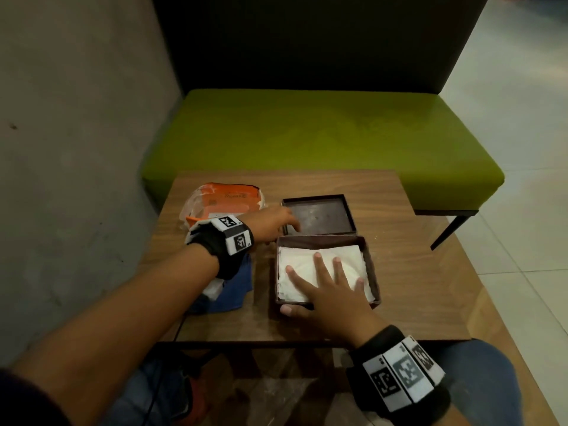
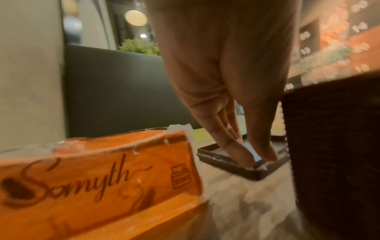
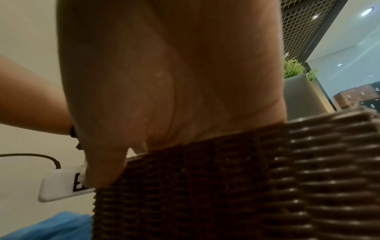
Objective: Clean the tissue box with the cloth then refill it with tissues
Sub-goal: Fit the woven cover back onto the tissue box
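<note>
Lower centre of the head view: tissue box (image 1: pixel 372 272) on table (image 1: pixel 415 287), opening up, square, no long axis. Right hand (image 1: pixel 330 292) fingers splayed flat on tissues (image 1: pixel 302 259). Left hand (image 1: pixel 270 224) pinches lid (image 1: pixel 322 215) corner just above.

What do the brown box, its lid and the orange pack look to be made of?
Tissue box: probably moulded plastic or resin in a wicker weave; glossy ribbed rows cover its wall.
Lid: a dark, rigid, shallow tray, likely the same plastic; its inner face is smooth with pale smudges.
Orange pack: thin glossy plastic film, printed, torn open along its top edge.
</note>
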A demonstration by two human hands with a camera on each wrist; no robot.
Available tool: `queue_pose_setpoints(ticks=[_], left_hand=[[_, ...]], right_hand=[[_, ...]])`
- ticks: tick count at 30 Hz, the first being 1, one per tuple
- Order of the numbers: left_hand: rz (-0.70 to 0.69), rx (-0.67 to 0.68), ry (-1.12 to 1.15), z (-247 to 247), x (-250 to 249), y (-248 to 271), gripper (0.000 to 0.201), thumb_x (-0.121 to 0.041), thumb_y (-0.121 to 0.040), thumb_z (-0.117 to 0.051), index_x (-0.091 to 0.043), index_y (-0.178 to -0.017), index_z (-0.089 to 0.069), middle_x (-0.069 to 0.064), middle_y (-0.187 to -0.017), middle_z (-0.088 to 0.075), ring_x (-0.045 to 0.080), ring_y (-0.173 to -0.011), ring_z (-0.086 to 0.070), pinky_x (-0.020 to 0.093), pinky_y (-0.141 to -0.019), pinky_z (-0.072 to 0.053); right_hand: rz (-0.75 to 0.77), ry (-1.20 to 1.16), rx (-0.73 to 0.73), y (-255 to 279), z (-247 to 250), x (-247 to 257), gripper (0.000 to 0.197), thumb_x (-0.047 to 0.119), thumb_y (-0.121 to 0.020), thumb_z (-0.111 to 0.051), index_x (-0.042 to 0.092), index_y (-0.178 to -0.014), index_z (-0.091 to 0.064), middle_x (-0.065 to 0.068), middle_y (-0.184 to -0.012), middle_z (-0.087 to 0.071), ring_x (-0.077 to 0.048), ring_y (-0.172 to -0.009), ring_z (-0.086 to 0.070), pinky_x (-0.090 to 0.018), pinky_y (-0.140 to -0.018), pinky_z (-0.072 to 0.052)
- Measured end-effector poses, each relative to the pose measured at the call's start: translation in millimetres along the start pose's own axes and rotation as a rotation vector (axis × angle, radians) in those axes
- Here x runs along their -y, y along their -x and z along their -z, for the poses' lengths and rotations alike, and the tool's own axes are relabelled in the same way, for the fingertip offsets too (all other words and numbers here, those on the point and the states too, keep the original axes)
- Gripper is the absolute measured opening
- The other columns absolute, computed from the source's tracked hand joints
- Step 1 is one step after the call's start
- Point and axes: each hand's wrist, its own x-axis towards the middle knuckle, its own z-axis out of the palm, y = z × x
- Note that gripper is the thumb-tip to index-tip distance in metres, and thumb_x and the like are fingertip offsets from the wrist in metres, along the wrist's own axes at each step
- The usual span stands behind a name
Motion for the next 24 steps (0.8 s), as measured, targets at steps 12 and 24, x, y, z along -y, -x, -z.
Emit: queue_pose_setpoints(ticks=[12,24], left_hand=[[0.001,-0.476,0.256,1.3,1.0,-0.1,0.012,-0.003,-0.079,-0.065,-0.004,-0.089,-0.057,0.004,-0.090,-0.052,0.013,-0.069,-0.048,0.023,-0.063,-0.044],[0.043,-1.106,1.048,27.1,-36.2,78.5,0.015,-0.018,-0.096,-0.053,-0.009,-0.103,-0.063,0.009,-0.083,-0.063,0.018,-0.068,-0.062,0.023,-0.061,-0.054]], right_hand=[[0.013,-0.035,0.058,3.0,6.9,-1.1,0.078,0.077,-0.084,-0.030,0.052,-0.148,0.008,-0.003,-0.158,0.029,-0.035,-0.144,0.027,-0.072,-0.109,0.002],[0.030,-0.914,-1.044,27.2,48.2,-36.5,0.060,0.049,-0.099,-0.038,0.013,-0.146,-0.031,-0.003,-0.141,-0.042,-0.012,-0.126,-0.045,-0.025,-0.100,-0.039]])
